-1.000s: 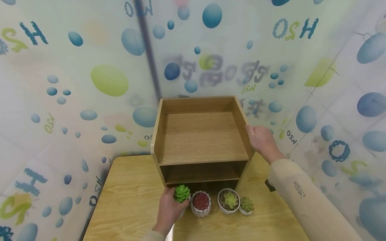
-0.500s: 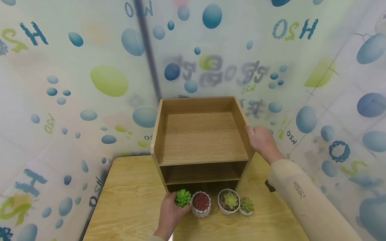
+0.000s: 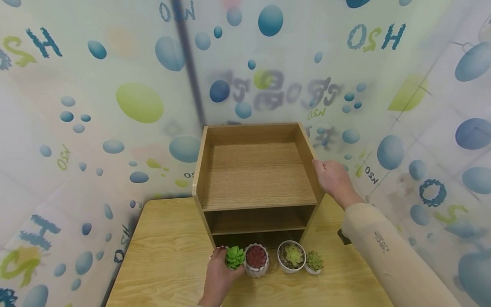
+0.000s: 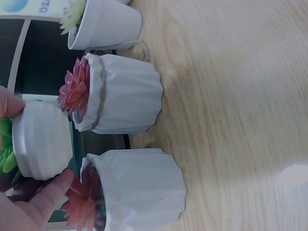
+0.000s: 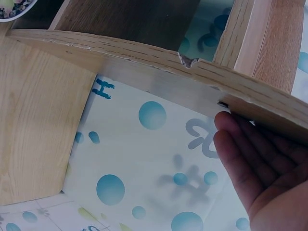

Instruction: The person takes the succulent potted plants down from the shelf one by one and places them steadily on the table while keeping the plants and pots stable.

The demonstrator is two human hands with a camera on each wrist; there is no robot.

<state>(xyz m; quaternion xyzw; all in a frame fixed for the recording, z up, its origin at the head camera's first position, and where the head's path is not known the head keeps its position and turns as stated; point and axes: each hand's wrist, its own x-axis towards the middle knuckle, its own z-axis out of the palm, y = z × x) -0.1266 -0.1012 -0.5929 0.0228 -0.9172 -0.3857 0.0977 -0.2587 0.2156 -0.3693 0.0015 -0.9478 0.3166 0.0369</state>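
My left hand (image 3: 221, 275) holds a small white pot (image 4: 42, 139) with a bright green succulent (image 3: 235, 257), pinched between thumb and fingers. In the left wrist view the pot is off the table. Beside it stands a ribbed white pot (image 4: 122, 94) with a dark red succulent (image 3: 256, 256) and twine round its rim. Another white pot (image 4: 142, 187) with a pinkish-red succulent (image 4: 79, 204) stands on the other side, mostly hidden by my hand in the head view. My right hand (image 3: 333, 179) grips the right side panel of the wooden shelf (image 3: 258, 175), fingers along its outer face.
Right of the red succulent stand a round white pot with a yellow-green succulent (image 3: 291, 256) and a smaller potted succulent (image 3: 314, 261). The shelf's lower compartments (image 3: 261, 221) face them. All stand on a light wooden table (image 3: 165, 247) before a patterned wall covering (image 3: 245, 64).
My left hand has moved slightly toward me and to the right with the green succulent. A bit of the pinkish-red succulent now shows behind it. The right hand has stayed on the shelf.
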